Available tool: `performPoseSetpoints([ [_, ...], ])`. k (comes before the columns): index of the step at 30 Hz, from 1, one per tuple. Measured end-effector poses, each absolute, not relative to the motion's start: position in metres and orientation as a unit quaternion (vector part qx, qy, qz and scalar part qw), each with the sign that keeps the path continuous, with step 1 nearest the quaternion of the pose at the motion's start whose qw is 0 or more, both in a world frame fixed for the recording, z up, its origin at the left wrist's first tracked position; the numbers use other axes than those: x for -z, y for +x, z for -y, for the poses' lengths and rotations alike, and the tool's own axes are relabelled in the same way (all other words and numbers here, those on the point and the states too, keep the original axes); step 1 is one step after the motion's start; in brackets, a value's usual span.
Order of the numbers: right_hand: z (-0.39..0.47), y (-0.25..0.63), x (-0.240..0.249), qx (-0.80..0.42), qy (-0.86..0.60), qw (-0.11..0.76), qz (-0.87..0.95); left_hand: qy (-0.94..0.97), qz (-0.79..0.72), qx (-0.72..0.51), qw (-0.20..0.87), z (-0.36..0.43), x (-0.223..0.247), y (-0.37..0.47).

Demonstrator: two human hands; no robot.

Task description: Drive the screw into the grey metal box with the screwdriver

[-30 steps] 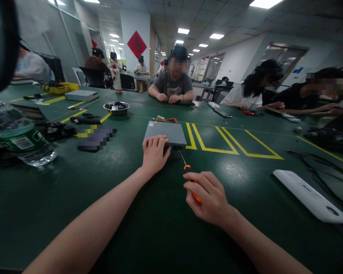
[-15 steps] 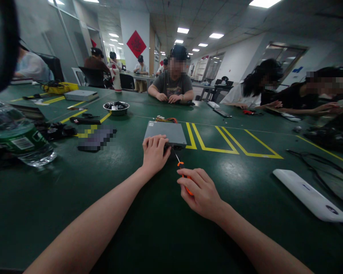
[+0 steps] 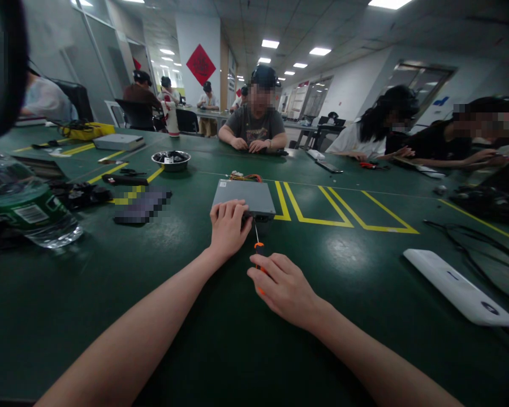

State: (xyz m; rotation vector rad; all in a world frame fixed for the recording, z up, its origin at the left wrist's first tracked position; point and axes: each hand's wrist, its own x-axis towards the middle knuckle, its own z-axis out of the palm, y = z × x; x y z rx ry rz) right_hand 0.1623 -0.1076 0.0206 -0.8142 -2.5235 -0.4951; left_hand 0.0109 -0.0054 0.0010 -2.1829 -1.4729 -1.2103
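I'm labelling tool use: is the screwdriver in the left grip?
No, the right grip holds the orange-handled screwdriver, while the left grip rests on the grey box.

Lit ceiling panels [image 3: 320, 51] shine above pale walls [image 3: 352, 79], a white pillar [image 3: 198, 29] and black chairs [image 3: 136, 115].

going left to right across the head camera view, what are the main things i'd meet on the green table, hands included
Water bottle → metal bowl → left hand on the grey metal box → right hand holding an orange-and-black screwdriver → white device.
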Motion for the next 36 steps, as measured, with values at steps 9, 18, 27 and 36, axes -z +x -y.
performPoseSetpoints([
  [9,0.104,0.158,-0.017,0.196,-0.278,0.226,0.913,-0.750,0.506,0.406,0.128,0.006,-0.001,0.011],
  [18,0.105,0.160,-0.016,0.178,-0.320,0.316,0.875,-0.749,0.509,0.402,0.133,0.004,0.000,0.011],
  [27,0.105,0.162,-0.012,0.122,-0.338,0.352,0.864,-0.749,0.503,0.411,0.129,0.005,0.000,0.010],
  [36,0.104,0.168,-0.019,0.148,-0.337,0.403,0.838,-0.748,0.501,0.416,0.125,0.004,0.001,0.010],
])
